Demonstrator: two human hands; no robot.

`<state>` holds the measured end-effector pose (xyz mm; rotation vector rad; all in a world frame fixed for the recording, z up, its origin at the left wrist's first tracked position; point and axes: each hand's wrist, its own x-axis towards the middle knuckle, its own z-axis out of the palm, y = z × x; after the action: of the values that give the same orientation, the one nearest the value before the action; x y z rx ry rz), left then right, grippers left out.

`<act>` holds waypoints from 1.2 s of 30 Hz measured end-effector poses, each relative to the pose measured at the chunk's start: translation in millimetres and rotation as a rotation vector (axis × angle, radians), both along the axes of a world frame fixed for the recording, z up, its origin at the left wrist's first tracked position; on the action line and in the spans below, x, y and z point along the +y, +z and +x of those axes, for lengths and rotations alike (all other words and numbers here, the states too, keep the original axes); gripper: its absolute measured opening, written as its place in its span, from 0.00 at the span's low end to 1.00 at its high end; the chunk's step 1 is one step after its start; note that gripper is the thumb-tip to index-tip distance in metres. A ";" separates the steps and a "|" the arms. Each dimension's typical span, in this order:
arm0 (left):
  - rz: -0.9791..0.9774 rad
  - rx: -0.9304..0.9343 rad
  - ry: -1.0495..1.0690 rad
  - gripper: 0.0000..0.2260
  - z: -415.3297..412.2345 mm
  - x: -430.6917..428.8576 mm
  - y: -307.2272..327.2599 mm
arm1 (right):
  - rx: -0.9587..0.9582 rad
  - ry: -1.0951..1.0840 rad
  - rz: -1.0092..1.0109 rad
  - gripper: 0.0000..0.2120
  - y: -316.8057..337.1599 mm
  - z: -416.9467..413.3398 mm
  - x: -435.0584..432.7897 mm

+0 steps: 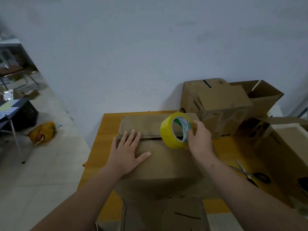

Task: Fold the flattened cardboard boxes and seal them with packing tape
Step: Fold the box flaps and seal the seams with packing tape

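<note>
Two flaps meet (narrow gap); flat left hand presses them; right hand grips tape roll above.

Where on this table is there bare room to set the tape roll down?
Bare tabletop runs along the left edge, beside the box under the left hand. A smaller patch lies between that box and the scissors. The right side and back right corner are crowded with other boxes.

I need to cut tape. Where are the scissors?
In the head view, the scissors lie at right on the yellow table, between the right forearm and an open box.
</note>
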<state>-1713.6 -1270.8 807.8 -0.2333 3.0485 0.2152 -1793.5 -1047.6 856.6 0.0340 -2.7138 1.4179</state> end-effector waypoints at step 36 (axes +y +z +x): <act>1.356 0.383 0.347 0.05 -21.8 -35.4 72.3 | -0.126 0.410 -0.449 0.20 0.5 -0.2 -69.9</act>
<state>-1735.5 -1306.2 880.1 -0.6041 2.3486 2.3271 -1793.7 -1117.4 857.1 0.5119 -2.5035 2.1784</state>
